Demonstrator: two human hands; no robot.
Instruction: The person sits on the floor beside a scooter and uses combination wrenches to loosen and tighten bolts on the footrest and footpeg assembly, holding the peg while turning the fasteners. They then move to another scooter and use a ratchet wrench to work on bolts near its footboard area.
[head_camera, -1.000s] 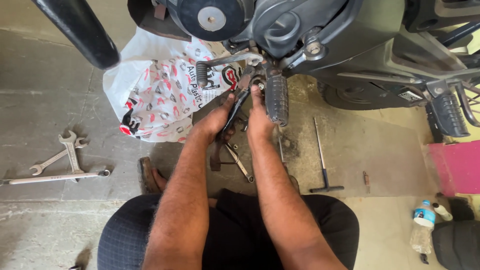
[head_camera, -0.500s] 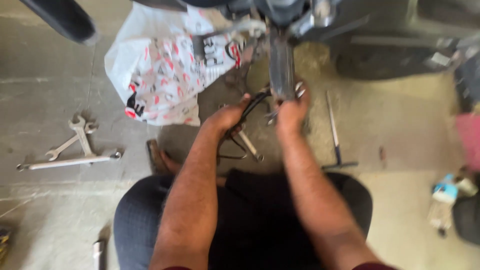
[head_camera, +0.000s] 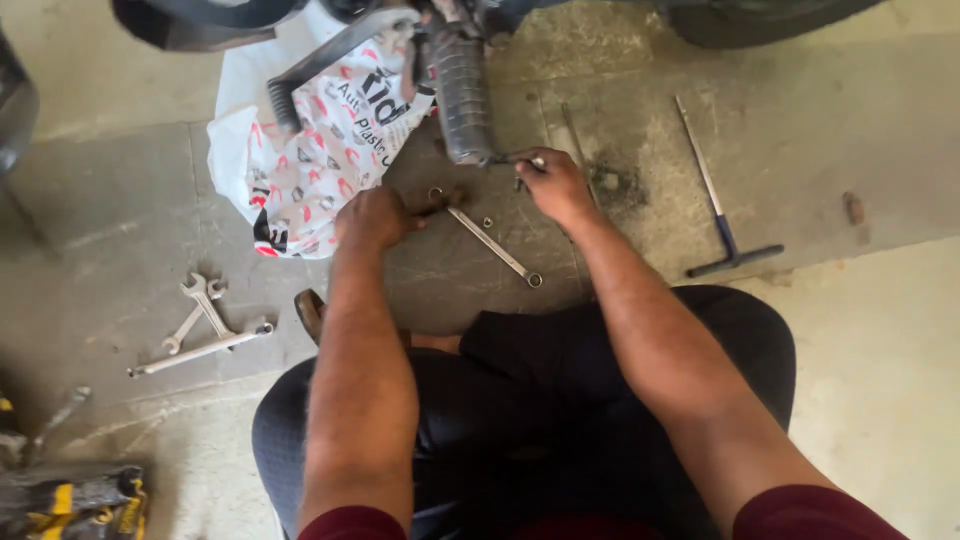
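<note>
We see both hands low over the concrete floor (head_camera: 860, 330), just below the motorcycle's ribbed footpeg (head_camera: 462, 95), which hangs down from the top edge. The left hand (head_camera: 375, 218) is curled into a loose fist, knuckles up, touching or gripping the near end of a ring spanner (head_camera: 492, 245) that lies slanted on the floor between the two hands; blur keeps us from telling whether it truly grips. The right hand (head_camera: 555, 182) is pinched narrow on a small metal part (head_camera: 518, 160) right at the footpeg's lower tip. Both forearms run straight out from the knees, the left one nearly upright in view, the right one angled inward.

A printed plastic bag (head_camera: 300, 165) crowds the left hand's outer side. Well apart toward the left edge lie crossed spanners (head_camera: 200, 320). A T-handle wrench (head_camera: 722, 215) lies toward the right edge, with bare floor between it and the right hand.
</note>
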